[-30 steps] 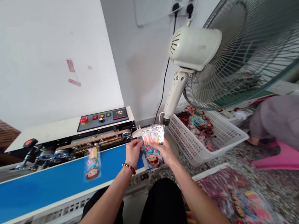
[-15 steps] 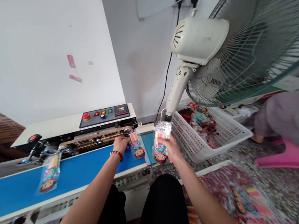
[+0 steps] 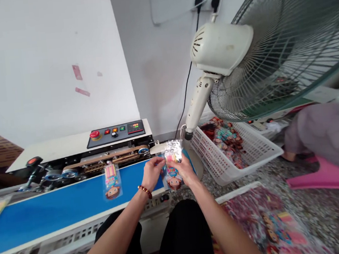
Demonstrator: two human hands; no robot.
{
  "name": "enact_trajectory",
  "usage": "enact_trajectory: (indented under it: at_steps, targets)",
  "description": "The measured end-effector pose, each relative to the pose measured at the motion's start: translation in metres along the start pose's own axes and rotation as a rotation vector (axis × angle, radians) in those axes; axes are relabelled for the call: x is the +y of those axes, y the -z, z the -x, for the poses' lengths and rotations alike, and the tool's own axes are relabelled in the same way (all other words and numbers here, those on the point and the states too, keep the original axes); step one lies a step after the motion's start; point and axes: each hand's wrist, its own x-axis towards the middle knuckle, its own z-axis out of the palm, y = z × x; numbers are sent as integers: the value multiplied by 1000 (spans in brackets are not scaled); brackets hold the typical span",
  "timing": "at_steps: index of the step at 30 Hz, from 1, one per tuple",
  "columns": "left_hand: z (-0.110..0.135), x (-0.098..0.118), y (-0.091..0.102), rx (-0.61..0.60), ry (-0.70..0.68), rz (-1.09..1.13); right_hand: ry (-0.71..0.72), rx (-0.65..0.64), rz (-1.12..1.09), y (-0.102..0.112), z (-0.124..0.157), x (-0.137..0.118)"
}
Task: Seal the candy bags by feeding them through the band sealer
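Both hands raised over the right end of the blue conveyor belt (image 3: 60, 207). Left hand (image 3: 152, 173) and right hand (image 3: 183, 169) each closed in a pinch grip on one stack of clear printed packets (image 3: 172, 167), held upright just above the belt end. Single packet (image 3: 111, 181) lying flat on the belt, beside the sealing head, left of the hands. Control panel (image 3: 115, 129) behind. White basket (image 3: 250, 153) of packets at right, under the fan (image 3: 270, 49).
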Motion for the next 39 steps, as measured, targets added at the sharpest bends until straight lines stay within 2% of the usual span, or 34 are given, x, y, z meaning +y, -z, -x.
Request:
enact_trajectory:
  at_steps: [3,8,12,15,18,22,25,29,34,39]
  targets:
    - [-11,1,-8,35,32,30,-16,-18,-58,6,1,-2]
    - [-13,3,0,51,57,16,-24,-52,-158,14,3,-6]
    - [-7,3,-4,-3,89,54,-25,30,-141,10,-1,-1]
    - [-4,-2,-9,14,94,80,-6,95,-136,7,-4,4]
    - [-5,-6,-12,18,80,72,17,78,-114,8,-4,4]
    - [-13,-2,-12,34,187,119,2,12,-129,14,-3,0]
    - [-19,5,-9,51,255,146,-13,54,-136,17,-5,-2]
    - [-29,8,1,85,292,114,-12,109,-158,20,-10,-4]
    - [-45,1,22,144,345,-81,-19,139,-203,26,-12,-5]
    - [-50,-9,61,182,317,-276,-11,118,-196,22,-11,0]
